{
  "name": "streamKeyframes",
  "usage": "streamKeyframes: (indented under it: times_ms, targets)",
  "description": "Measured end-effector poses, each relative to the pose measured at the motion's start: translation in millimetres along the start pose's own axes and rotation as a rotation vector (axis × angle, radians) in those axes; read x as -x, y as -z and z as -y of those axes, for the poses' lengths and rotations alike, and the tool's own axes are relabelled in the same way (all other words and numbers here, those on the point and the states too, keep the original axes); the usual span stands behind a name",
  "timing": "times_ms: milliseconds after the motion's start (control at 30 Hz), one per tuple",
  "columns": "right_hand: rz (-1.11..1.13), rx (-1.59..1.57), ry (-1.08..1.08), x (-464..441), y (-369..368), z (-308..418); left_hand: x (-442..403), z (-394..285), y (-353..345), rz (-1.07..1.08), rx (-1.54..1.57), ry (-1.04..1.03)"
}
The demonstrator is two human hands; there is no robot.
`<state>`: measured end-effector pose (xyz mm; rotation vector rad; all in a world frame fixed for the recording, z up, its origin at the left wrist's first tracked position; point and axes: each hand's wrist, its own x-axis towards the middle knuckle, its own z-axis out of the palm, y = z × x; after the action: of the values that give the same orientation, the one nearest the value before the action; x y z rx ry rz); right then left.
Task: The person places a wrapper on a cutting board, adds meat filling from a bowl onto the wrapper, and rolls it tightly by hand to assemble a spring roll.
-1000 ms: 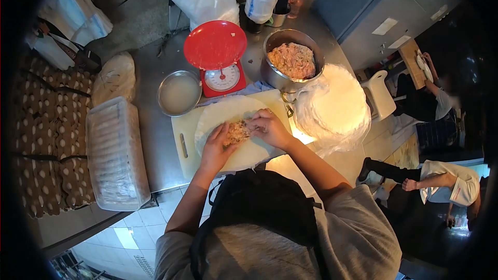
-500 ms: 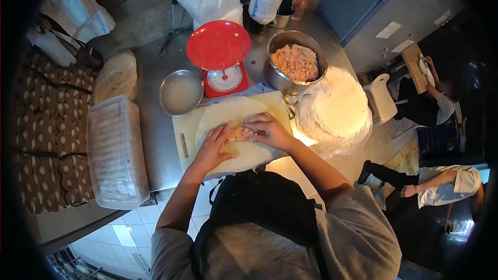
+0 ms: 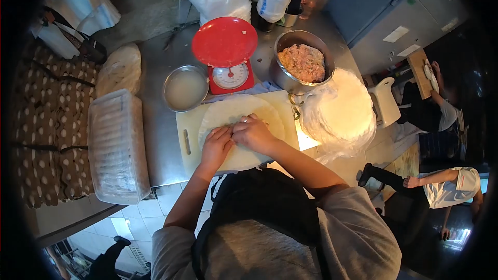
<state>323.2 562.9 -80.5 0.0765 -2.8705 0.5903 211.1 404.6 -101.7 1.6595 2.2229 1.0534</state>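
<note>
A round, pale dough sheet (image 3: 238, 106) lies flat on a cream cutting board (image 3: 188, 163). Both of my hands meet over the middle of the sheet, covering nearly all of the minced meat filling on it. My left hand (image 3: 217, 148) has its fingers drawn together against the filling from the left. From the right, my right hand (image 3: 255, 135), with a ring on one finger, is curled over the same filling, its fingertips touching those of the left. Exactly what the fingertips pinch is hidden.
Behind the board stand a bowl of cloudy liquid (image 3: 184, 93), a red scale (image 3: 228, 41) and a metal pot (image 3: 277, 75) of minced meat. Stacked sheets in plastic (image 3: 340, 109) sit right; a plastic tub (image 3: 116, 145) and egg trays (image 3: 57, 124) left. Other people are at right and lower left.
My hands have come together over the filling, the left sliding right and its fingers closing. Less filling shows. The view has shifted slightly, and a person's leg now appears at lower left.
</note>
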Motion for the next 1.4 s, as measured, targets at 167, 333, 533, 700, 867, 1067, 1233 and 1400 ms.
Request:
streamKeyframes:
  times_ms: [167,333,533,700,867,1067,1233,1400]
  targets:
    - [-0.213,-0.209,-0.086,24,9,-22,5,15,7,0.099,-0.045,-0.013]
    - [-0.258,-0.304,-0.197,48,8,-44,-8,-19,12,0.157,-0.191,0.018]
    - [-0.242,-0.130,-0.374,48,28,-32,-45,-36,-27,0.239,-0.139,0.023]
    - [-0.200,-0.203,-0.316,63,22,-56,-50,-39,-36,0.207,-0.103,0.002]
    - [-0.247,-0.247,-0.323,69,36,-45,-55,-62,-36,-0.045,-0.130,-0.088]
    - [-0.197,-0.155,-0.369,76,29,-57,-54,-49,-48,0.092,-0.106,-0.024]
    - [-0.264,-0.296,-0.353,63,42,-51,-34,-40,-14,0.002,-0.256,-0.001]
    - [-0.202,-0.599,-0.449,45,35,-49,-29,-25,-14,0.098,-0.152,0.050]
